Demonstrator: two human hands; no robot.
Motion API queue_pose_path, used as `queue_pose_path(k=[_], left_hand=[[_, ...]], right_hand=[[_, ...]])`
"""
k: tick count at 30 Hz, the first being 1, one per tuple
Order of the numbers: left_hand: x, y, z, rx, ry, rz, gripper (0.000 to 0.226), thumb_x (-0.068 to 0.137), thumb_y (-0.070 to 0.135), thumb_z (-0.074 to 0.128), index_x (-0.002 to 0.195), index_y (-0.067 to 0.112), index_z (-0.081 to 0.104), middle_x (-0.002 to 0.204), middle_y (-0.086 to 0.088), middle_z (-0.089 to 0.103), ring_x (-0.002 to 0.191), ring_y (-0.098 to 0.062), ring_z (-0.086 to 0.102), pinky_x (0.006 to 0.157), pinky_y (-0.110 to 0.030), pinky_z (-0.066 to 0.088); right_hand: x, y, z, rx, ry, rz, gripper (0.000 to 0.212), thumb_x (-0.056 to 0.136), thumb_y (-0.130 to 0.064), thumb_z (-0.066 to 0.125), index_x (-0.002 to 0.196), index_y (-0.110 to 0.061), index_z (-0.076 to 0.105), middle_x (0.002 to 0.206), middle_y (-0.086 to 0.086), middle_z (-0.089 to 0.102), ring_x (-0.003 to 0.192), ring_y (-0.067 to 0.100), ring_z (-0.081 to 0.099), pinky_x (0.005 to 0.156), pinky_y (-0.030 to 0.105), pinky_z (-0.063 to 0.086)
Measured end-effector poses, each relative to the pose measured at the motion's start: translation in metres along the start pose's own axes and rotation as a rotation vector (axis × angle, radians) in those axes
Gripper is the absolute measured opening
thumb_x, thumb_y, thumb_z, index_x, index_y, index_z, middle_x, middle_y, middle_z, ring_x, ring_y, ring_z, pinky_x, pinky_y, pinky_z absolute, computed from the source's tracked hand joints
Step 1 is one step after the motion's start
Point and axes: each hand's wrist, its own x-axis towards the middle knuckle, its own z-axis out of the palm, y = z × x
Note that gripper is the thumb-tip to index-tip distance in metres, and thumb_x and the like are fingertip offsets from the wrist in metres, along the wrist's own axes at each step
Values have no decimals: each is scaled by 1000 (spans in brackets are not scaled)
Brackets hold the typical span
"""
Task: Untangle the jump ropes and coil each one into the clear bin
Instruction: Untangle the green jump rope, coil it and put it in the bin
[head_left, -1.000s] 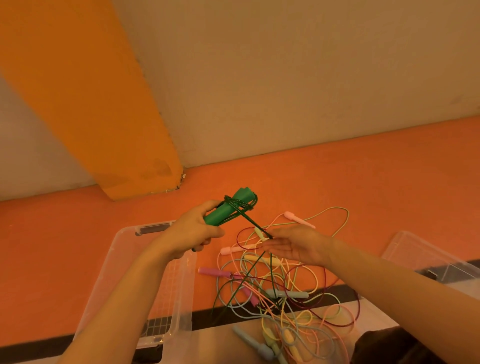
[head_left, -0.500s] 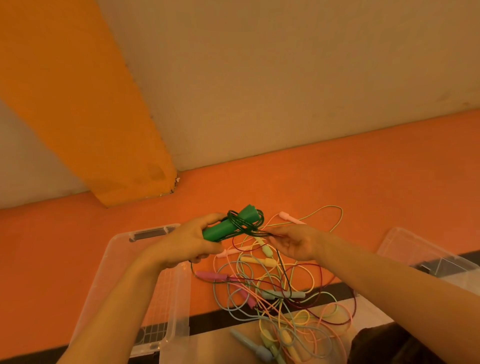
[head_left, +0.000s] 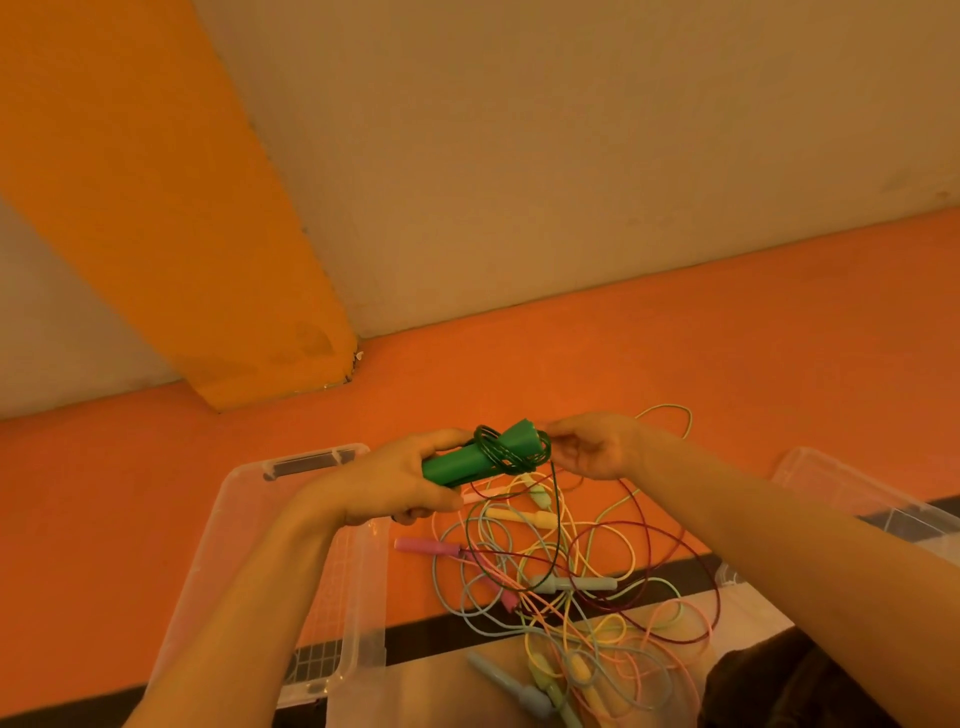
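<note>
Currently my left hand (head_left: 395, 486) grips the green handles (head_left: 467, 460) while my right hand (head_left: 597, 447) pinches the green cord (head_left: 511, 452), mid-winding. Next I judge the trailing loop must come free of the rope tangle (head_left: 571, 587), then go into the clear bin (head_left: 249, 519).

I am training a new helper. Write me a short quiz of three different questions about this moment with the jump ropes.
1. True or false: the left hand grips the bright green plastic handles.
2. Where is the thin dark green cord wound?
A. around the green handles
B. inside the bin
C. around a wrist
3. Fill in: the clear plastic bin lies below the ___ forearm.

Key:
1. True.
2. A; the right hand pinches it beside the handles.
3. Left.
</note>
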Motion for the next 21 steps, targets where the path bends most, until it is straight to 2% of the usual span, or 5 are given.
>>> queue_pose_path(k=[3,8,16,18,21], left_hand=[[2,2,1,49,-9,-8,59,85,-6,62,128,32,48,72,-3,49,50,-10,41,44,-21,30],[5,2,2,110,-26,-18,60,85,0,65,128,38,49,74,-4,49,51,-10,42,45,-22,34],[9,6,8,204,-102,3,61,84,2,66,122,47,48,75,-4,51,52,-11,44,45,-23,37],[11,7,10,239,-128,1,63,84,2,66,126,44,46,73,-3,51,52,-12,44,45,-23,37],[12,8,13,286,-168,11,66,83,-1,65,119,52,47,71,-3,48,53,-16,42,44,-23,36]], right_hand=[[0,-1,4,-38,35,-30,14,92,2,53,81,-2,60,55,6,67,45,12,64,44,19,53],[1,-2,6,-85,39,-21,15,93,3,51,82,-3,58,57,6,68,44,12,64,44,19,53],[5,-8,0,-153,5,4,13,92,4,52,94,-7,59,64,5,71,56,11,69,58,22,56],[2,-10,-2,-181,-39,1,13,92,-1,53,103,-7,59,71,3,72,62,11,69,61,23,57],[1,-13,-4,-209,-19,-39,33,91,-5,57,124,-2,55,103,8,68,81,16,67,78,27,56]])
